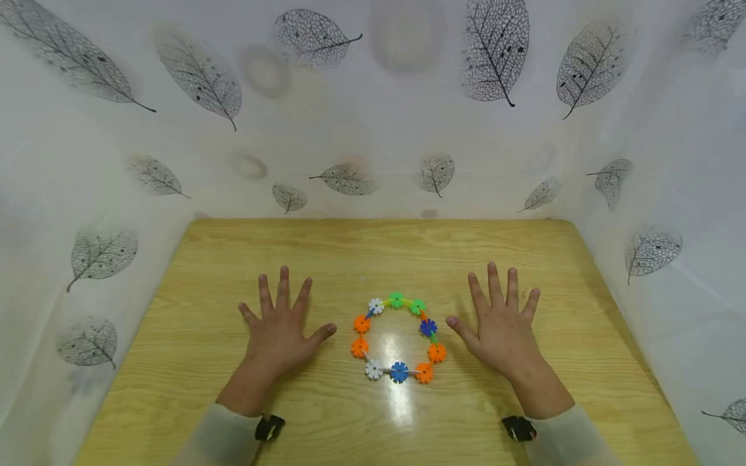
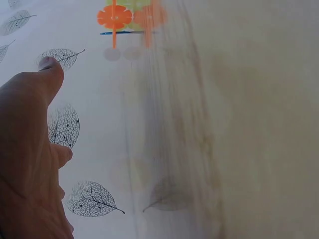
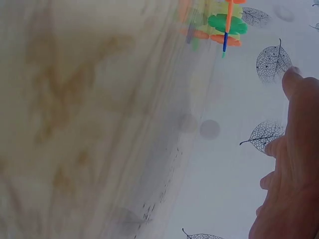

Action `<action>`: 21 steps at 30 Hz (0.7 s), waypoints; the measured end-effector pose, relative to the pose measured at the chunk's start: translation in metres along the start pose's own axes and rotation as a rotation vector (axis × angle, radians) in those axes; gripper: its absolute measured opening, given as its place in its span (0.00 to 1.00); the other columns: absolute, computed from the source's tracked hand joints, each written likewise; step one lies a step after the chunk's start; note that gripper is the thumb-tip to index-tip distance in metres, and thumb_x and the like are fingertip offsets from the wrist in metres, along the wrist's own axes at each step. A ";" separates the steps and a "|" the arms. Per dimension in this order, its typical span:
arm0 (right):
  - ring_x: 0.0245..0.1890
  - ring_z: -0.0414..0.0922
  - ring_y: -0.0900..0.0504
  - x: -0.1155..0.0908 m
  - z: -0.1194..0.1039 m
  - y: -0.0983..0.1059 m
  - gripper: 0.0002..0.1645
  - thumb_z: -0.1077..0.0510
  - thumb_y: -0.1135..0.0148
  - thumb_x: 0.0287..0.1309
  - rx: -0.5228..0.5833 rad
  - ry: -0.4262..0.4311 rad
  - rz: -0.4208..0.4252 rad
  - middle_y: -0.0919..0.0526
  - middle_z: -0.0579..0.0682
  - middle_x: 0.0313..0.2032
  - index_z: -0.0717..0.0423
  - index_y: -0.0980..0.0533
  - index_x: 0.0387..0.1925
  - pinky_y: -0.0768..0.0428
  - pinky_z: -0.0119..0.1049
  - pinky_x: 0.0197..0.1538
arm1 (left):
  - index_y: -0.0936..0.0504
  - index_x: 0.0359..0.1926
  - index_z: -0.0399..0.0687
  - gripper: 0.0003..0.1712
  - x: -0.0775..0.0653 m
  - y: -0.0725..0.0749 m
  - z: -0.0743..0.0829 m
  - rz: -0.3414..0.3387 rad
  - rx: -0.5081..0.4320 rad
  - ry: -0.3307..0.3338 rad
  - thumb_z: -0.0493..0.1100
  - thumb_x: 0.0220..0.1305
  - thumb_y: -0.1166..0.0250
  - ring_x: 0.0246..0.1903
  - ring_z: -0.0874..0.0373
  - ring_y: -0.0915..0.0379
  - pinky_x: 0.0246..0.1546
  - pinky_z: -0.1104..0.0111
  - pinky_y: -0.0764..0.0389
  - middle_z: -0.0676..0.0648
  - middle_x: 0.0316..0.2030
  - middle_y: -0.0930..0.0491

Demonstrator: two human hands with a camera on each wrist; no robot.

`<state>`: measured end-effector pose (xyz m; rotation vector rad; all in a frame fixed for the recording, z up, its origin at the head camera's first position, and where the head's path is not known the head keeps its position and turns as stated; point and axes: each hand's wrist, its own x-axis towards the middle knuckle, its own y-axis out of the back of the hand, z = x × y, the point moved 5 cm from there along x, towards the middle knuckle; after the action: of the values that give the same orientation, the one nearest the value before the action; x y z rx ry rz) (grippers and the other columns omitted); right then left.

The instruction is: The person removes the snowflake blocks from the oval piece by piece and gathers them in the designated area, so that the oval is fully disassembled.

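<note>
The left hand (image 1: pixel 280 338) and right hand (image 1: pixel 506 336) are showing free, wide-spread fingers, and a colorful flower ring (image 1: pixel 399 372) is lying between them.

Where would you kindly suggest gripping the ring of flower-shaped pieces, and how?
Probably pinch the ring at its leftmost and rightmost orange pieces, left hand from the left, right hand from the right: its wide, linked loop lies between both hands.
</note>
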<state>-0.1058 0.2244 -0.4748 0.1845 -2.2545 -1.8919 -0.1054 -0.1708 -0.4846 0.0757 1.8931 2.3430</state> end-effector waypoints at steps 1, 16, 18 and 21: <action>0.78 0.66 0.80 0.000 0.000 -0.001 0.57 0.22 0.55 0.70 -0.001 -0.002 -0.002 0.76 0.56 0.81 0.53 0.54 0.83 0.82 0.76 0.65 | 0.51 0.84 0.57 0.62 0.000 -0.001 0.000 -0.001 0.002 0.000 0.87 0.60 0.52 0.76 0.33 0.92 0.57 0.16 0.67 0.40 0.82 0.76; 0.76 0.64 0.85 -0.007 0.002 -0.007 0.59 0.20 0.57 0.69 -0.023 -0.030 -0.019 0.79 0.55 0.81 0.52 0.57 0.84 0.83 0.76 0.63 | 0.50 0.84 0.60 0.61 -0.002 -0.007 0.000 0.013 0.034 -0.017 0.86 0.60 0.48 0.77 0.36 0.91 0.57 0.17 0.72 0.46 0.81 0.81; 0.78 0.65 0.81 -0.007 0.001 -0.005 0.57 0.22 0.55 0.70 -0.004 -0.012 0.001 0.74 0.58 0.81 0.52 0.55 0.83 0.81 0.77 0.65 | 0.47 0.83 0.59 0.59 0.000 -0.005 0.003 0.015 0.014 -0.036 0.84 0.61 0.46 0.78 0.34 0.86 0.59 0.18 0.71 0.44 0.82 0.77; 0.80 0.68 0.64 -0.005 -0.010 -0.001 0.52 0.29 0.48 0.72 0.112 0.044 0.006 0.59 0.62 0.82 0.55 0.49 0.82 0.67 0.76 0.70 | 0.40 0.81 0.56 0.52 0.001 -0.003 0.009 0.011 -0.054 -0.087 0.76 0.65 0.41 0.80 0.33 0.72 0.62 0.19 0.65 0.40 0.83 0.63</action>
<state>-0.0990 0.2158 -0.4748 0.2331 -2.3306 -1.7421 -0.1049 -0.1613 -0.4855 0.1795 1.7934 2.3555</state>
